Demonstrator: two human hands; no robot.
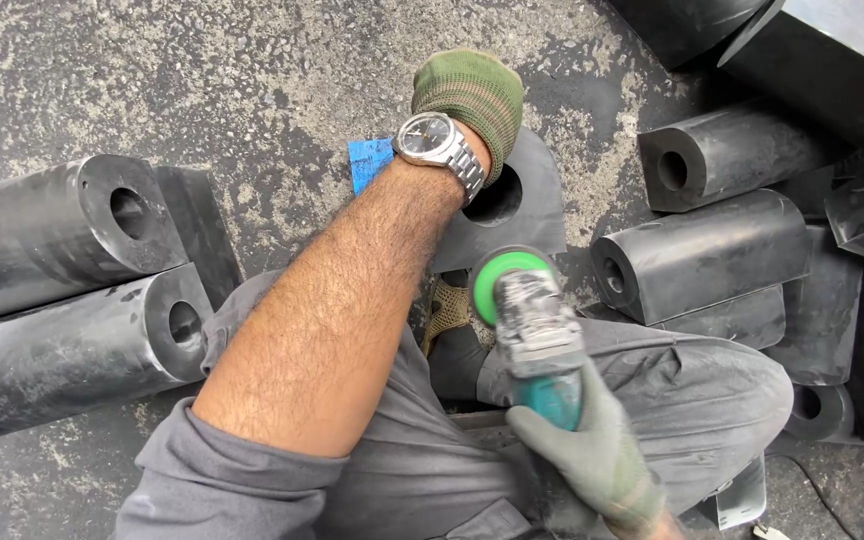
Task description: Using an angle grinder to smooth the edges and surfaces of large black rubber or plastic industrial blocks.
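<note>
My left hand (467, 95), in a green knit glove with a silver wristwatch above it, grips the top of an upright black rubber block (527, 215) with a round hole through it. In a grey glove, my right hand (592, 450) holds a teal angle grinder (537, 335). The grinder's green disc (492, 280) sits against the lower edge of that block. I am crouched, with grey trousers (692, 390) showing under both arms.
Two long black rubber blocks (62, 290) with holes lie at the left. Several more such blocks (712, 250) are piled at the right. A small blue card (367, 160) lies on the rough grey ground (252, 70) beside the held block.
</note>
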